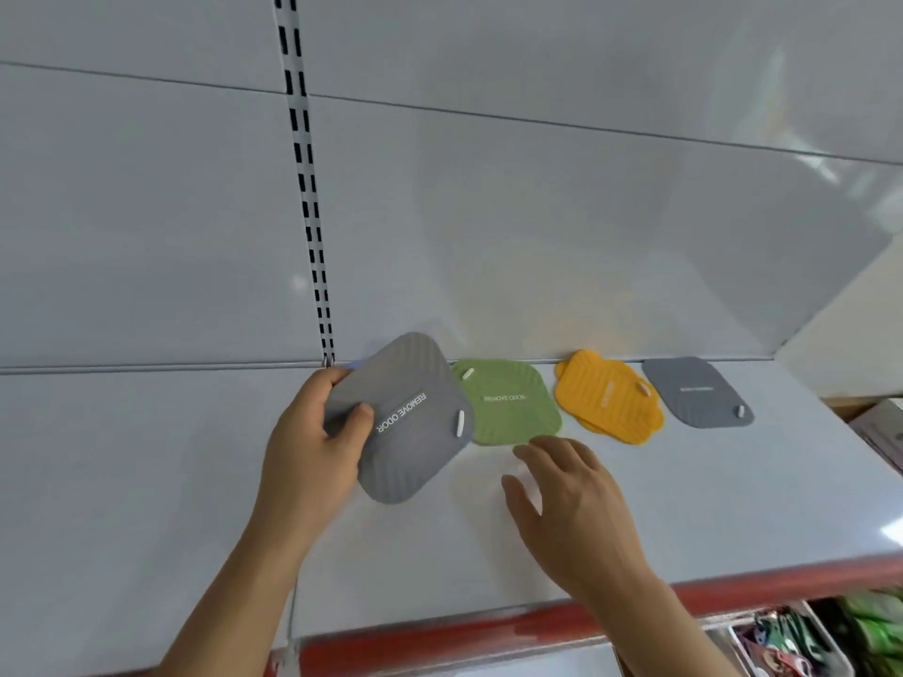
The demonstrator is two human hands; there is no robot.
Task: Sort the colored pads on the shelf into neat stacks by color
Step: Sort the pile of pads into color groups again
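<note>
Gray pad (400,417) sits in left grip (312,447), above shelf (146,456).

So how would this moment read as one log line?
left hand: holds grey pad | right hand: open by green pad | shelf: yellow stack, second grey pad

slotted upright (307,188), white back panel (537,212), packaged goods below (791,637)

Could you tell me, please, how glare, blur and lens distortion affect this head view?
Head view: wide-angle bending bows the slotted upright and panel seams; soft glare streaks the back panel upper right and the shelf at its right edge; the right hand is slightly motion-blurred; print on the held grey pad reads clearly, but on the far grey pad it is too small.
</note>
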